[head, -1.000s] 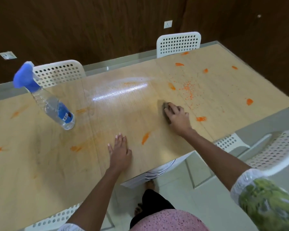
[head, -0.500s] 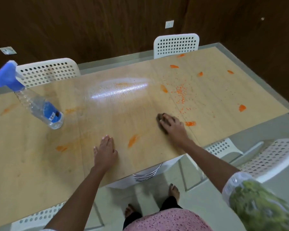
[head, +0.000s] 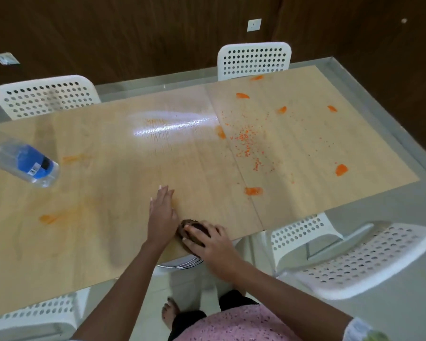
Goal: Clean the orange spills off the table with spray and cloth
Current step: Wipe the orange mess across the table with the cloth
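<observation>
My right hand (head: pixel 213 244) grips a dark wadded cloth (head: pixel 191 228) and holds it down on the wooden table (head: pixel 113 188) at its near edge. Just to the left, my left hand (head: pixel 161 212) lies flat on the tabletop, nearly touching the cloth. The clear spray bottle (head: pixel 22 163) with a blue label stands at the far left, its top cut off by the frame. Orange spills (head: pixel 253 191) dot the right half of the table, with scattered orange grains (head: pixel 246 143) among them. A faded orange smear (head: pixel 49 217) marks the left part.
White perforated chairs stand around the table: two at the far side (head: pixel 47 94) (head: pixel 255 59), one at the near right (head: pixel 354 262) and one at the near left (head: pixel 35 313). My feet are on the tiled floor below the table edge.
My right hand has dragged the cloth towards me and leftward to the table's near edge, beside my left hand. The orange smear that lay right of my left hand no longer shows.
</observation>
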